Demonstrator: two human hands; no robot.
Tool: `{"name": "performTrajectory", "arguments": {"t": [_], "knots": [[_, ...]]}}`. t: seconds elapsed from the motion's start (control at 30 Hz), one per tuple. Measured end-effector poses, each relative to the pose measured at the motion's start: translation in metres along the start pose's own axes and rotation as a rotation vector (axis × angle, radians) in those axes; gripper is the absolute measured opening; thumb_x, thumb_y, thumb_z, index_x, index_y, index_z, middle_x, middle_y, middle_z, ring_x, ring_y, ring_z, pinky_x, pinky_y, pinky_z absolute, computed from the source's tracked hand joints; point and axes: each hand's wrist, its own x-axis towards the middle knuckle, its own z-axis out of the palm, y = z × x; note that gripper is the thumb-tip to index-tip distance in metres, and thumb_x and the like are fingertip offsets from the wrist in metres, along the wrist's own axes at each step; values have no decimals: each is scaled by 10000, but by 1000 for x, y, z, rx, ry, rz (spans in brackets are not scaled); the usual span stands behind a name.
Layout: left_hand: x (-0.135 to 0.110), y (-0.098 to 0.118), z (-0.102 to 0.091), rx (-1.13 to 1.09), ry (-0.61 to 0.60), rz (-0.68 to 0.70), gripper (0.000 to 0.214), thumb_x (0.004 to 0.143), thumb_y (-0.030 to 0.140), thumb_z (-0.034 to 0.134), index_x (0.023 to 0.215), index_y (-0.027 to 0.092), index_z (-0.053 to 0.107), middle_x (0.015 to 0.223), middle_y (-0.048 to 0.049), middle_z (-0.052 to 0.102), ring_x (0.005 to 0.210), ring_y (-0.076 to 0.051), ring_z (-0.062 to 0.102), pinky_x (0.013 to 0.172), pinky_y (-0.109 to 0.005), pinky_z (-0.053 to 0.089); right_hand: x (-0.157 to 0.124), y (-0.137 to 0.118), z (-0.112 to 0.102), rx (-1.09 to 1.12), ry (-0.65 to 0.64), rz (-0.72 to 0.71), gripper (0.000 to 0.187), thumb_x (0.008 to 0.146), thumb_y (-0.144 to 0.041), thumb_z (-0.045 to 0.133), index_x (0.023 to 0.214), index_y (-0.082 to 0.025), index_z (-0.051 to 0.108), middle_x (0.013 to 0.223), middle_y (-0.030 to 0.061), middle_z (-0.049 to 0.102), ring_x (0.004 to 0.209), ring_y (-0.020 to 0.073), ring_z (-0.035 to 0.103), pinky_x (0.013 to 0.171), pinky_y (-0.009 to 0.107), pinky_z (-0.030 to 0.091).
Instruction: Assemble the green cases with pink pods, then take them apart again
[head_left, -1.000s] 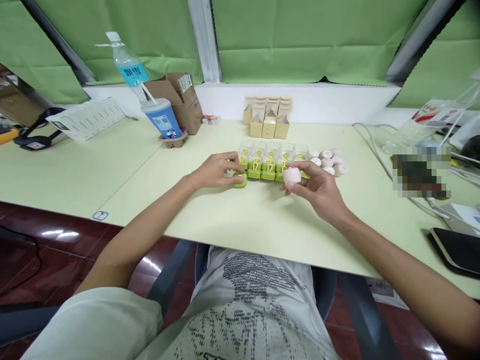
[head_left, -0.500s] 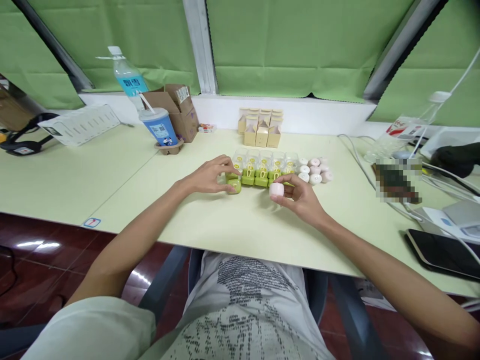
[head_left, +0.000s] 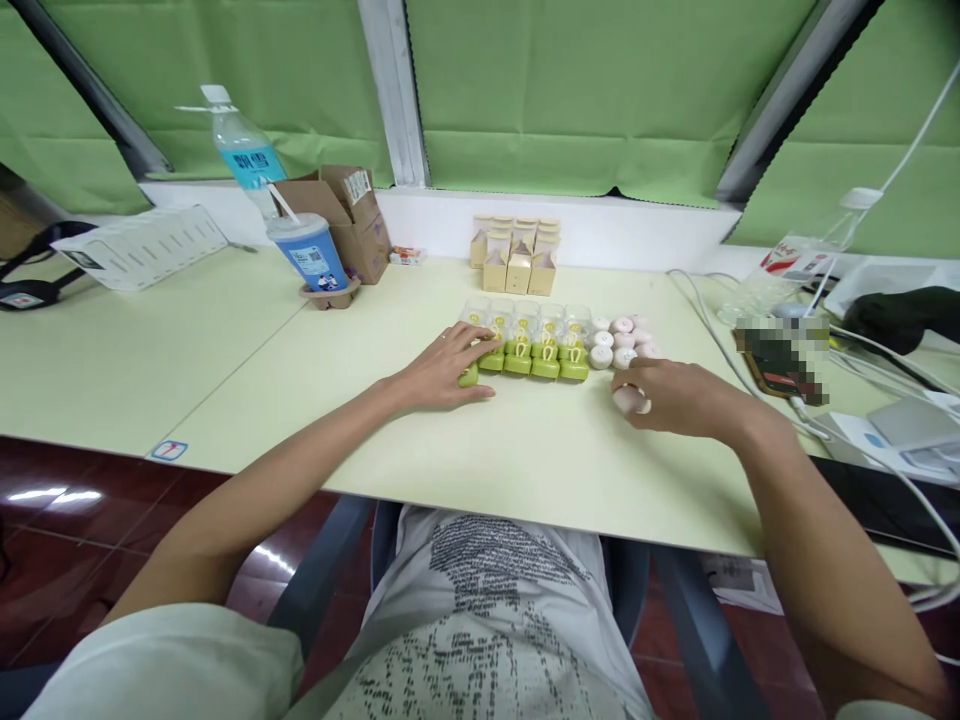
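My left hand point(head_left: 446, 370) lies at the left end of a row of small green cases point(head_left: 519, 358), fingers spread and thumb apart. A separate green piece point(head_left: 468, 376) shows under it, touching its fingers. The cases have yellow loops, and clear plastic covers point(head_left: 526, 314) stand behind them. My right hand point(head_left: 671, 393) is closed around a small, pale pinkish-white rounded piece point(head_left: 628, 400), partly hidden by the fingers. Just beyond it, several similar white and pink rounded pieces point(head_left: 622, 340) sit grouped to the right of the cases.
Small open cartons point(head_left: 519, 270) stand near the wall. At the back left are a blue cup point(head_left: 309, 255), a cardboard box point(head_left: 366, 230) and a water bottle point(head_left: 251, 160). Cables, a plastic bottle point(head_left: 780, 265) and a black-screened device point(head_left: 870, 505) occupy the right side.
My right hand has moved right with the pale piece, from before the green cases to before the rounded pieces. My left hand has lowered over the loose green piece, and its fingers have spread.
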Motion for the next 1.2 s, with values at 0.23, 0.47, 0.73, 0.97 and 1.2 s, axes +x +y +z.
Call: {"name": "performTrajectory", "arguments": {"t": [0.23,0.47,0.73,0.97,1.2], "knots": [[11,2,8,26,21,-37,863,1005,737,708,1699,250,548,1548,-199,576,1467,-419,507,1298,-688,453,34,-23,19,11,461,-65,608,1097,-600,553,1521,-182,681,1428,234,695,1236,412,657,833,481,563],[21,1,13,10,-5,-33,809,1013,683,721,1700,285,565,1501,-172,591,1426,-407,487,1295,-694,444,60,-61,34,-100,375,-97,711,1093,-572,589,1682,-180,509,1461,246,616,1332,437,533,904,497,551],[26,5,18,-27,-2,-25,675,1002,691,739,1525,265,714,1492,-163,612,1373,-392,501,1255,-669,473,64,-56,36,16,405,-160,577,1099,-543,555,1546,-180,586,1556,228,581,1347,418,514,760,423,545],[25,7,22,-63,57,-6,760,991,784,692,1543,263,678,1606,-184,557,1508,-422,459,1309,-719,435,62,-59,38,28,370,-105,754,1063,-697,548,1606,-173,545,1529,271,607,1394,489,512,713,457,589],[25,10,22,-57,-6,4,762,1023,761,673,1648,337,569,1807,-122,460,1649,-431,435,1378,-741,365,61,-55,40,67,369,-142,700,1069,-709,541,1606,-259,547,1458,215,717,1370,497,526,721,469,608]]}}
